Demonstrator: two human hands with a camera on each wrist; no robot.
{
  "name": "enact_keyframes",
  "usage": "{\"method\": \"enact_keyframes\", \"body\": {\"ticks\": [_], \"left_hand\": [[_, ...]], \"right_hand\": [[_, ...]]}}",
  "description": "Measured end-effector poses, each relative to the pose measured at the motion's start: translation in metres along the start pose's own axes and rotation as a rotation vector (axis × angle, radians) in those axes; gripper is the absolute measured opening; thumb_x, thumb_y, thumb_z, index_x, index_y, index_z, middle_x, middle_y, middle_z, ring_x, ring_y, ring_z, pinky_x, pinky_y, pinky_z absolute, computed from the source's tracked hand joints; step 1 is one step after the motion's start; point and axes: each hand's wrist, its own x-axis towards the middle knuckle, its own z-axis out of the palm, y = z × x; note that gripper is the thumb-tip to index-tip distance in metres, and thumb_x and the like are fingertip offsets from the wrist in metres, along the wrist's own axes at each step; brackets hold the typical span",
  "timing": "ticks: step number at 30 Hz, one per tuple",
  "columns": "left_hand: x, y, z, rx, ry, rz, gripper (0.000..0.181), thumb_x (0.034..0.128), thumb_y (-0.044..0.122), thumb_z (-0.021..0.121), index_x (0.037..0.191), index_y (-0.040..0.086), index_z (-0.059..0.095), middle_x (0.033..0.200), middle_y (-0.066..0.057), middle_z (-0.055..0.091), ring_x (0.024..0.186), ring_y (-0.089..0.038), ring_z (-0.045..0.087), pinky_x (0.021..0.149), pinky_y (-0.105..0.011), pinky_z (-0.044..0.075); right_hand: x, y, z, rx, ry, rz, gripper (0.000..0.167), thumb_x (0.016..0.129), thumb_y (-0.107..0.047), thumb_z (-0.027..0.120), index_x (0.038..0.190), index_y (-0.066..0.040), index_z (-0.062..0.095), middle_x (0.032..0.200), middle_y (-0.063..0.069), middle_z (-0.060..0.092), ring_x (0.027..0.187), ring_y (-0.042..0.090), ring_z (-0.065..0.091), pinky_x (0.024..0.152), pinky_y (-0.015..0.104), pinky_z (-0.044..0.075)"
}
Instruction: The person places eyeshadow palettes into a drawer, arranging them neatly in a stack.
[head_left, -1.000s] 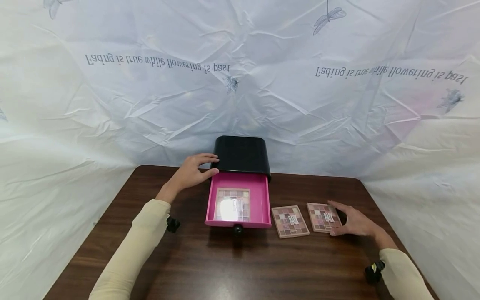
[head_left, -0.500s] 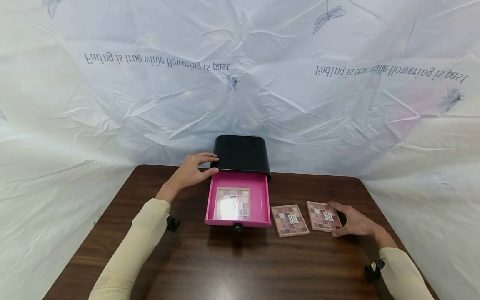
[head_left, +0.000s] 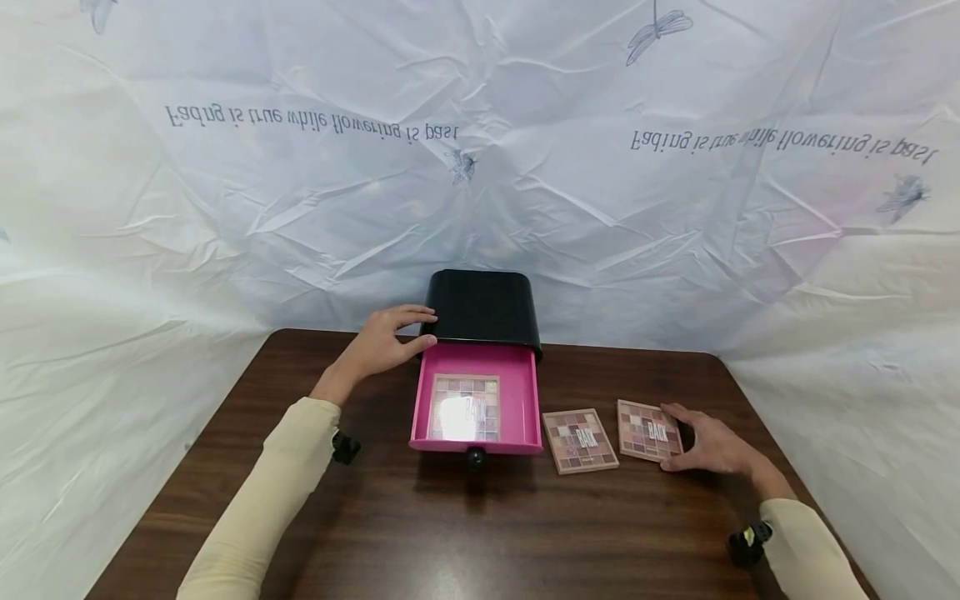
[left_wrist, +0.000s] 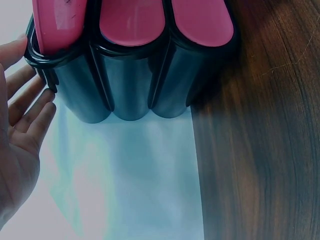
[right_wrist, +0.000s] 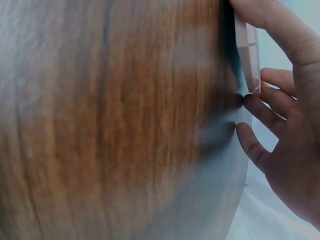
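Observation:
A black drawer unit (head_left: 482, 307) stands at the table's back, its top pink drawer (head_left: 519, 408) pulled out with a pale square palette (head_left: 465, 408) lying at the left inside. My left hand (head_left: 378, 343) rests against the unit's left side, fingers extended; the left wrist view shows the fingers (left_wrist: 36, 112) at the edge of the black casing (left_wrist: 132, 82). On the table to the right lies a second palette (head_left: 581, 442). My right hand (head_left: 712, 443) grips the right edge of a third palette (head_left: 648, 431) between thumb and fingers; its edge (right_wrist: 248, 57) shows in the right wrist view.
The dark wooden table (head_left: 480, 533) extends in front of the drawer unit. A round black knob (head_left: 476, 457) sticks out from the drawer's front. White printed sheeting (head_left: 480, 208) hangs close behind the unit and along both sides of the table.
The third palette has turned slightly and shifted a little to the right and back, with my right hand at its edge. My left hand and the drawer have stayed in place.

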Motion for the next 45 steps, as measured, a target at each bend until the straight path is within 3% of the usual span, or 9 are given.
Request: {"method": "enact_keyframes", "body": {"ticks": [11,18,32,39,45], "left_hand": [[0.000,0.000,0.000,-0.004,-0.003,-0.007,0.045,0.0958,0.038,0.073,0.133,0.012,0.069,0.141,-0.008,0.062,0.134,-0.030,0.055,0.109,-0.053,0.045],[0.000,0.000,0.000,0.007,-0.005,-0.010,0.046,0.0962,0.039,0.072,0.133,0.012,0.069,0.142,-0.008,0.062,0.134,-0.030,0.055,0.110,-0.053,0.044],[-0.001,0.002,0.001,-0.009,0.002,-0.002,0.047,0.0955,0.040,0.073,0.132,0.012,0.069,0.141,-0.008,0.062,0.133,-0.030,0.056,0.109,-0.053,0.045],[-0.001,0.000,0.001,-0.009,0.002,-0.016,0.047,0.0958,0.041,0.072,0.133,0.013,0.069,0.142,-0.007,0.062,0.134,-0.029,0.055,0.109,-0.052,0.045],[-0.001,-0.001,0.001,-0.010,0.005,-0.014,0.045,0.0954,0.039,0.073,0.132,0.013,0.070,0.142,-0.007,0.062,0.133,-0.029,0.056,0.109,-0.052,0.045]], "right_hand": [[-0.002,-0.005,-0.004,-0.025,0.067,0.027,0.114,0.072,-0.058,0.088,0.154,0.004,0.039,0.152,0.039,0.037,0.135,0.060,0.039,0.097,0.073,0.041],[0.000,-0.020,-0.014,-0.044,0.112,0.068,0.116,0.072,-0.057,0.088,0.156,0.004,0.035,0.154,0.039,0.034,0.136,0.061,0.035,0.099,0.076,0.038],[0.002,-0.068,-0.032,-0.074,0.206,0.017,0.117,0.070,-0.057,0.089,0.157,0.001,0.035,0.156,0.033,0.036,0.138,0.057,0.035,0.099,0.074,0.038],[0.003,-0.099,-0.045,-0.094,0.261,-0.004,0.119,0.069,-0.065,0.086,0.158,-0.003,0.036,0.155,0.028,0.039,0.139,0.053,0.036,0.099,0.074,0.038],[0.003,-0.127,-0.051,-0.104,0.310,-0.042,0.118,0.067,-0.063,0.089,0.157,-0.005,0.039,0.155,0.027,0.041,0.139,0.050,0.037,0.099,0.073,0.039]]}}
